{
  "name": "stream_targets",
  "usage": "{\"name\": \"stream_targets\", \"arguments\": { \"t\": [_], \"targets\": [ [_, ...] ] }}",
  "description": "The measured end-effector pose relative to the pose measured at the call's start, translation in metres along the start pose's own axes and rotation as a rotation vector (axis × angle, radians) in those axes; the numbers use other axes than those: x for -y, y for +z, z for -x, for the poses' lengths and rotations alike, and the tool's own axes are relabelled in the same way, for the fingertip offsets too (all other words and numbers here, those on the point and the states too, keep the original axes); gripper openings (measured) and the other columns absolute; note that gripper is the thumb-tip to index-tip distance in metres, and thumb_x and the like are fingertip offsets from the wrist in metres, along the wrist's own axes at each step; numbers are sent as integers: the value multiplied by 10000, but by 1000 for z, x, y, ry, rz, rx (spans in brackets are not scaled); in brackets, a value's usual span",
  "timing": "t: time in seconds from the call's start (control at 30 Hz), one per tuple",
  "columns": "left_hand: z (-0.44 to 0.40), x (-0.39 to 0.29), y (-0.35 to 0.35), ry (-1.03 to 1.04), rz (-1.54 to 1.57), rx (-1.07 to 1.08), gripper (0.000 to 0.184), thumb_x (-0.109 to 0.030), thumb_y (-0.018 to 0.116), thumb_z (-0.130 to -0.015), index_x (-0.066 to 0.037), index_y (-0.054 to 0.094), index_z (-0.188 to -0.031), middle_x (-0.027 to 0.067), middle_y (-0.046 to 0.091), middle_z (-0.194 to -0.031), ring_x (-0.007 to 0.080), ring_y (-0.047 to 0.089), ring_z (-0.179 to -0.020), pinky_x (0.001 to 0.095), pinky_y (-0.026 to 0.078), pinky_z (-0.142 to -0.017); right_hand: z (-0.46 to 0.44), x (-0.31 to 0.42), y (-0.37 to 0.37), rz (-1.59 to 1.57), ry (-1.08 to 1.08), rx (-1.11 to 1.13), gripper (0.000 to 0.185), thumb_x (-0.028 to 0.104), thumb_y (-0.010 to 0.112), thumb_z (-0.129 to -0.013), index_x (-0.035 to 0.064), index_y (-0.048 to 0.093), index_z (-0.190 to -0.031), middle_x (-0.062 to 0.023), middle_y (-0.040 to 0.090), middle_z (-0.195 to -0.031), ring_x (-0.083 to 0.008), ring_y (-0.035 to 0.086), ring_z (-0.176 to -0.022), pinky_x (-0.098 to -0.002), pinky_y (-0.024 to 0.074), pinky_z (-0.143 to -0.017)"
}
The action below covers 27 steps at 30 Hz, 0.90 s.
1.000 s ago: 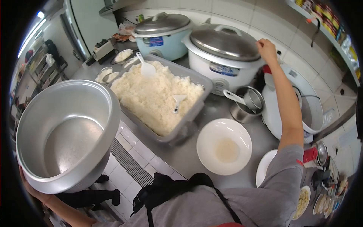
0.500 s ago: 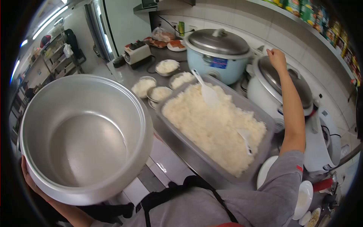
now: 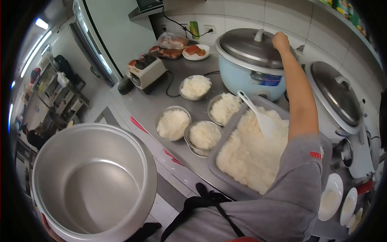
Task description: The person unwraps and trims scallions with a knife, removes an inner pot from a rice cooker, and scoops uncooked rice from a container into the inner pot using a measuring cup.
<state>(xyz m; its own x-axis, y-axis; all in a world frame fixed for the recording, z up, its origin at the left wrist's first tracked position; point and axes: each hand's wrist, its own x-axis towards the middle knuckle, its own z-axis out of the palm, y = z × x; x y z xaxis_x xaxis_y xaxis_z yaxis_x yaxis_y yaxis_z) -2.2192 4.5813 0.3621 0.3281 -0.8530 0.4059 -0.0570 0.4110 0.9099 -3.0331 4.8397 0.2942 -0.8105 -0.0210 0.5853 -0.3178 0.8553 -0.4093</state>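
On the left, a large, bare-inside silver rice cooker inner pot is tilted toward me. My left hand is closed on its lower left side, mostly hidden by the pot. Raised at the far end of my outstretched arm, my right hand is a closed fist. It appears against the right part of the steel lid on the light blue rice cooker, right of the lid's knob. Contact cannot be made out, and the inside of the fist is hidden.
A grey tub of rice with a white rice paddle stands below my arm. Several rice bowls are beside it. A second, white cooker stands right. A toaster-like appliance and a meat plate sit farther back.
My view has turned, shifting the counter in the frame. My right fist has gone from over the white cooker to the blue cooker's lid. The pot remains in my left hand, lower in view.
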Motion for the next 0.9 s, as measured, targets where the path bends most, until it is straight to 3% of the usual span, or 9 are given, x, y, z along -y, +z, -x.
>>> {"name": "stream_targets", "arguments": {
  "t": [0.1,0.2,0.37,0.6,0.67,0.7,0.77,0.8,0.9],
  "targets": [
    [-4,3,32,44,3,9,569,-279,380,-807,105,344,-1225,239,388,-1263,358,378,-1156,433,266,-975,-26,35,37,-46,42,0,238,198,532,-774,7,628,-879,-199,604,-971,-363,578,-906,-430,456,-800],
    [-21,11,71,94,-47,-35,548,-273,386,-811,100,359,-1211,233,403,-1245,347,393,-1134,423,281,-962,-32,62,52,-29,52,37,250,211,539,-767,20,621,-905,-211,624,-851,-343,595,-875,-402,465,-772],
    [-44,30,122,149,-66,-49,513,-263,396,-819,92,385,-1189,224,427,-1214,329,419,-1099,407,307,-940,-53,68,61,93,236,157,247,165,507,-733,63,640,-914,-164,616,-976,-321,580,-931,-368,468,-780],
    [-60,53,183,187,-61,15,466,-249,410,-829,80,421,-1159,210,461,-1171,304,454,-1049,385,343,-909,-135,46,-15,462,-279,-146,320,252,502,-752,-24,621,-866,-242,597,-892,-416,560,-859,-433,450,-766],
    [-63,57,187,194,-57,21,452,-245,413,-832,77,431,-1150,207,471,-1159,297,464,-1035,379,354,-900,-141,49,-23,715,-206,-21,427,261,607,-774,62,499,-1135,-176,619,-912,-296,621,-845,-437,516,-599],
    [-66,58,188,201,-54,23,446,-243,415,-834,75,436,-1146,205,476,-1153,293,469,-1028,375,359,-896,-133,49,-18,716,-206,-19,427,261,607,-774,62,499,-1135,-176,619,-912,-296,621,-845,-437,516,-599],
    [-69,61,189,203,-48,32,432,-239,419,-837,71,446,-1137,201,486,-1141,286,479,-1014,369,369,-887,-103,51,-1,179,-69,-204,352,293,506,-760,-29,626,-837,-245,601,-867,-410,565,-855,-435,450,-766],
    [-70,63,187,205,-43,25,426,-237,421,-838,70,451,-1133,199,490,-1135,282,484,-1007,366,374,-883,-86,56,3,242,0,-35,362,327,501,-766,26,626,-926,-201,589,-1011,-364,556,-944,-429,440,-818],
    [-73,68,175,206,-37,8,406,-231,427,-843,65,467,-1119,193,505,-1116,272,499,-986,356,390,-869,-53,57,31,246,-7,25,319,248,499,-753,16,616,-938,-198,609,-950,-351,574,-915,-415,457,-791]
  ]
}}
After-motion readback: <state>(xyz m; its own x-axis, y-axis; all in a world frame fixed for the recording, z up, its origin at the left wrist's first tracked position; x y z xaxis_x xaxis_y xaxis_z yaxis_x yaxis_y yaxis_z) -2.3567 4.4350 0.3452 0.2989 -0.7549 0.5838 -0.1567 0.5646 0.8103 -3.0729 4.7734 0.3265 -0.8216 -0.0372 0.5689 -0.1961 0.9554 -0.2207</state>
